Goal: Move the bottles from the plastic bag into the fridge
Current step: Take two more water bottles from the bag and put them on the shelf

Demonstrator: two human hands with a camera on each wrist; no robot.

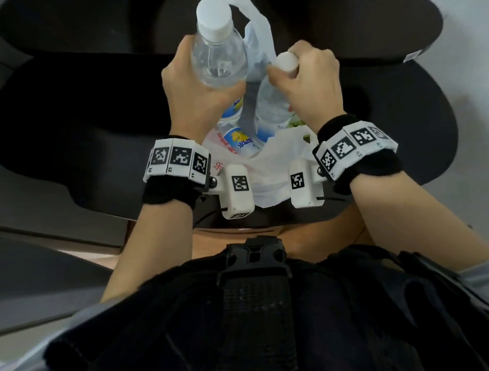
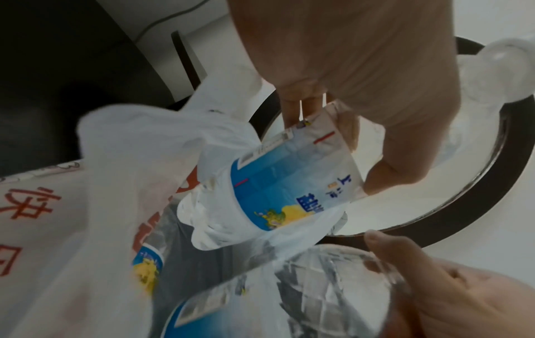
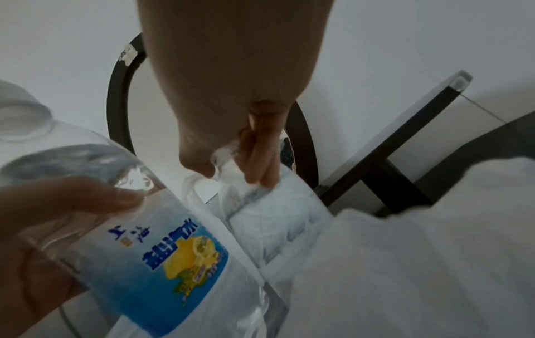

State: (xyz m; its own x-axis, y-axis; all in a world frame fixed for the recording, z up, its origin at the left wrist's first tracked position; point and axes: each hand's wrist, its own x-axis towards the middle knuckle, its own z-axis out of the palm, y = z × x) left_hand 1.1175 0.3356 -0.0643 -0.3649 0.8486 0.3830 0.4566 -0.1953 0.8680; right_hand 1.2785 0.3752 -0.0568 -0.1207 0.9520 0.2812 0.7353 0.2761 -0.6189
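My left hand (image 1: 195, 83) grips a clear water bottle (image 1: 218, 55) with a white cap and a blue and yellow label (image 3: 173, 251), lifted above the bag. My right hand (image 1: 308, 78) grips a second bottle (image 1: 272, 107) by its neck just under the cap; its lower part (image 2: 289, 180) is still in the mouth of the white plastic bag (image 1: 271, 171). A third bottle (image 1: 240, 143) lies inside the bag (image 2: 101, 183), half hidden by plastic. Something green shows in the bag under my right wrist.
The bag sits on a dark table top (image 1: 86, 124) with curved edges, another dark tier behind it. White floor (image 1: 474, 35) lies to the right. The right wrist view shows a black ring frame (image 3: 115, 103) and a dark table leg (image 3: 390, 183).
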